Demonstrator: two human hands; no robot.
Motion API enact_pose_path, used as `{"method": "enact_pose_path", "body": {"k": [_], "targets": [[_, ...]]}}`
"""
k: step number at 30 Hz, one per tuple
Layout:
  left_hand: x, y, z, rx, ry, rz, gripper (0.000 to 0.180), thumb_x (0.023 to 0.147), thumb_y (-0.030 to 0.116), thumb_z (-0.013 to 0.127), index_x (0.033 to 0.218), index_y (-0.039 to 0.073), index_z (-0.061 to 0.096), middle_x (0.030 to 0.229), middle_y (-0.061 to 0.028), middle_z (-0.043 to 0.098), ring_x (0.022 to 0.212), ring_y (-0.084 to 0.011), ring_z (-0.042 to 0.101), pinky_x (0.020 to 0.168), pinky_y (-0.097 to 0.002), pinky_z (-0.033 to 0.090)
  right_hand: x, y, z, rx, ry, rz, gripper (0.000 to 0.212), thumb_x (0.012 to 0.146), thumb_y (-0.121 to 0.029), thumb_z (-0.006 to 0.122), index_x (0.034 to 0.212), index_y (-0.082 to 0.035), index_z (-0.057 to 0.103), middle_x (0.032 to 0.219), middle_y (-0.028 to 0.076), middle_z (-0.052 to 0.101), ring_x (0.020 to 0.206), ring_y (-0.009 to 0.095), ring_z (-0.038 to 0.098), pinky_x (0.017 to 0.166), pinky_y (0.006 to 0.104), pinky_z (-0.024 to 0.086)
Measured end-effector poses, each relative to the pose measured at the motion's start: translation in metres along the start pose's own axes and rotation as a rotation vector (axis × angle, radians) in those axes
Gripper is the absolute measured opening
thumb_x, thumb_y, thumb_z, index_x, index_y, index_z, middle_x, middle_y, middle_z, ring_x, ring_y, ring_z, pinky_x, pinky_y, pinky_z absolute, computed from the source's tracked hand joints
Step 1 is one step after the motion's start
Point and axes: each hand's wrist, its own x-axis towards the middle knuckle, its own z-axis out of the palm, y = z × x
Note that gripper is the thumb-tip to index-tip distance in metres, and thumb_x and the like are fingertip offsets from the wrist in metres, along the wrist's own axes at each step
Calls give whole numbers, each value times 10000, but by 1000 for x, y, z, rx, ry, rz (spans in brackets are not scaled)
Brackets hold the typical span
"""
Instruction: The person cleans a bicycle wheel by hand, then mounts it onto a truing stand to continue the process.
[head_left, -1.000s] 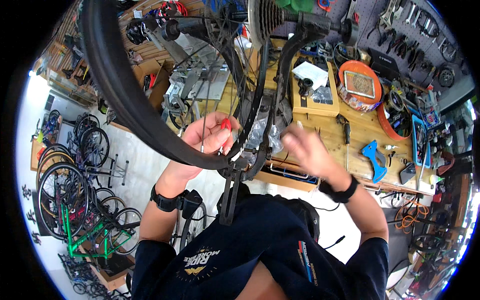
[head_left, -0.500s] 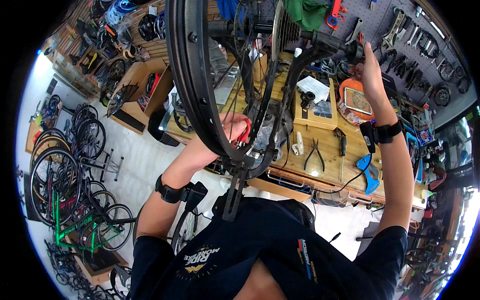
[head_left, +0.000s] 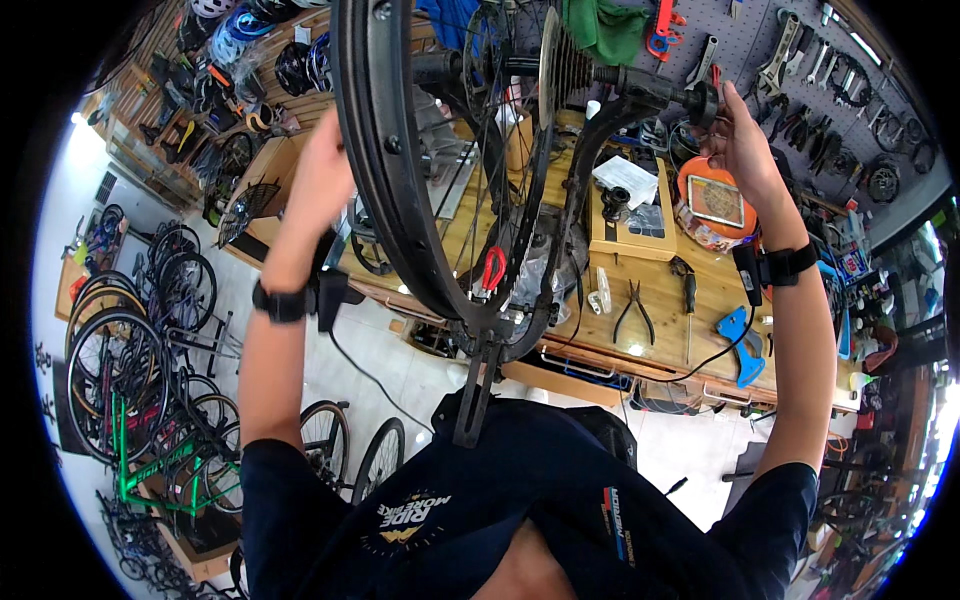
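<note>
I saw one bicycle wheel (head_left: 400,200) standing upright in one truing stand (head_left: 560,260) above the wooden desk (head_left: 660,300). One cassette (head_left: 553,60) sat on its axle. My left hand (head_left: 322,165) lay on the outer side of the rim, partly hidden behind it, so I cannot tell how its fingers were closed. My right hand (head_left: 742,145) was closed with the fingertips on the black knob (head_left: 706,100) at the right end of the axle. One pair of pliers (head_left: 634,310) and one orange round tin (head_left: 710,205) lay on the desk.
</note>
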Motion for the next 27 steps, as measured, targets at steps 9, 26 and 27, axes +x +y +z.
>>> {"method": "enact_pose_path", "body": {"k": [9, 26, 27], "targets": [[88, -15, 7, -386, -217, -630, 1014, 867, 740, 453, 1535, 35, 160, 1019, -198, 654, 853, -202, 617, 717, -306, 487, -5, -30, 4, -248, 0, 109, 641, 895, -696, 448, 957, -73, 589, 768, 35, 609, 576, 101, 533, 537, 250, 397], [114, -71, 52, -768, 96, -251, 493, 1030, 385, 341, 913, 17, 648, 689, -59, 589, 471, -130, 460, 450, -304, 350, 22, 11, 14, -147, 132, -301, 554, 960, -521, 512, 1105, 7, 590, 891, 16, 570, 722, 70, 499, 580, 243, 445], [113, -65, 56, -945, 140, -357, 489, 1029, 382, 339, 946, 18, 655, 704, -58, 585, 479, -131, 461, 460, -307, 357, 23, 16, 12, -99, 114, -352, 566, 966, -518, 508, 1148, 13, 580, 918, 13, 562, 760, 73, 503, 609, 249, 459]]}}
